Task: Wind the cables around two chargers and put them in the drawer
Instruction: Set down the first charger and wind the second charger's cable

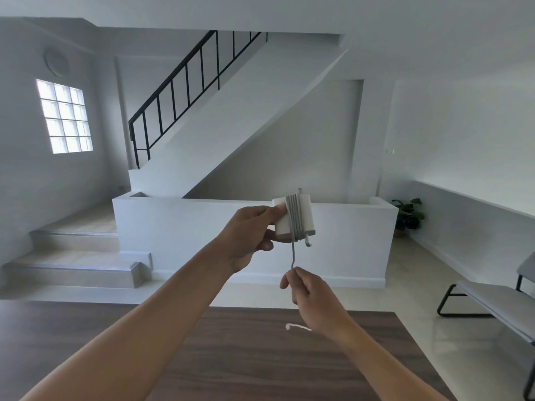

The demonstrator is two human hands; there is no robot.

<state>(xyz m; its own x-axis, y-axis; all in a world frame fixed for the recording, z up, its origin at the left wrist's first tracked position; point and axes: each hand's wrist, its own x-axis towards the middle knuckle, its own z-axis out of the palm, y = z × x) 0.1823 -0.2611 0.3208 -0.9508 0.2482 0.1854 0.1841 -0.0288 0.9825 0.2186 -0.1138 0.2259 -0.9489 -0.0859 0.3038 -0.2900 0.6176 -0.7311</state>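
My left hand [250, 237] holds a white square charger [282, 225] up in front of me, well above the table. Several turns of grey cable [295, 218] wrap around its middle. A short free length of the cable hangs down from the charger to my right hand [307, 289], which pinches its end between thumb and fingers just below. A loop of white cable [298, 327] lies on the wooden table [231, 357], partly hidden behind my right wrist. No second charger and no drawer are in view.
The dark wooden table fills the bottom of the view. A grey bench with black legs [492, 299] stands at the right. Behind are a low white wall [231, 227], steps, a staircase and a potted plant [408, 215].
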